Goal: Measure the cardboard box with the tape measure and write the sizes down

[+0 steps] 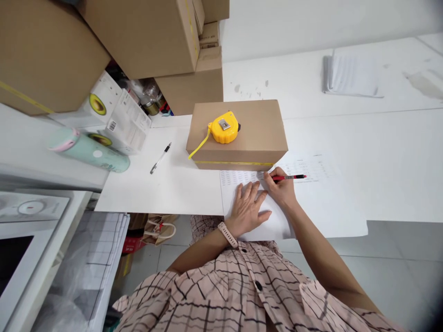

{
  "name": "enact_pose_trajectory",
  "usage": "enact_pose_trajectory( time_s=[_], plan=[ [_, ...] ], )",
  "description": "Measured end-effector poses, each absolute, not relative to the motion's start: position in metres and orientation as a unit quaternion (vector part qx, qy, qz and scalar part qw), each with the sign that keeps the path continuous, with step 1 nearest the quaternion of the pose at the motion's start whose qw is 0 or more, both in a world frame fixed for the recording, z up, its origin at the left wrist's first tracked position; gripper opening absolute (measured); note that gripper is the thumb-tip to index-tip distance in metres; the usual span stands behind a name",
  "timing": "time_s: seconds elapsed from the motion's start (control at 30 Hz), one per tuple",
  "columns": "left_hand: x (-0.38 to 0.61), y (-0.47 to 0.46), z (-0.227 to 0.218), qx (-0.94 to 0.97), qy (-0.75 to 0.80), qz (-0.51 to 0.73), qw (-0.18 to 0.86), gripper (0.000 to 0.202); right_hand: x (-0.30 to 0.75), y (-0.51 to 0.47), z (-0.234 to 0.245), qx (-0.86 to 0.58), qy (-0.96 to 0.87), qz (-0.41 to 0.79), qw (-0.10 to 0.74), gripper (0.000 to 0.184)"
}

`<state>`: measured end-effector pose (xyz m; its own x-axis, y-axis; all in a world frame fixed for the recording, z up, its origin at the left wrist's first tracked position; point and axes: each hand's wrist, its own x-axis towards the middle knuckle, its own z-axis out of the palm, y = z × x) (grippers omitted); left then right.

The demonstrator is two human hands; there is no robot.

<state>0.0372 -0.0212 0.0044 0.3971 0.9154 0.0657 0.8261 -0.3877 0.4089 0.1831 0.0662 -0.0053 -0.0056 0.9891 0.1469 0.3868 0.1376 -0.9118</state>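
Red and black, a pen (289,177) is gripped in my right hand (280,190), its tip at the printed rows of a paper sheet (332,203). My left hand (247,210) lies flat with fingers spread on the paper, just left of the right hand, and a pale band circles that wrist. Behind both hands sits a closed cardboard box (238,133) with a yellow tape line along its front, covering part of the sheet. On its top rests a yellow tape measure (224,127) with its strap hanging over the front edge.
A clear-barrelled pen (161,157) lies on the white table (187,193) at left. Beyond it are a mint bottle (92,151), a white box with avocado pictures (114,110) and stacked cartons (145,37). A paper stack (355,74) lies far right. A white appliance (31,221) stands front left.
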Motion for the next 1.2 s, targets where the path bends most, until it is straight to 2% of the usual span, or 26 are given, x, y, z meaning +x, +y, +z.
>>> enact_pose_trajectory(
  time_s=[0.4, 1.2],
  plan=[
    [0.041, -0.021, 0.002, 0.825, 0.543, 0.12, 0.098, 0.059, 0.183, 0.069, -0.016, -0.56, -0.623, 0.341, 0.425, 0.039],
    [0.04, -0.021, 0.002, 0.827, 0.541, 0.122, 0.091, 0.059, 0.183, 0.07, -0.014, -0.561, -0.612, 0.334, 0.447, 0.031]
  ],
)
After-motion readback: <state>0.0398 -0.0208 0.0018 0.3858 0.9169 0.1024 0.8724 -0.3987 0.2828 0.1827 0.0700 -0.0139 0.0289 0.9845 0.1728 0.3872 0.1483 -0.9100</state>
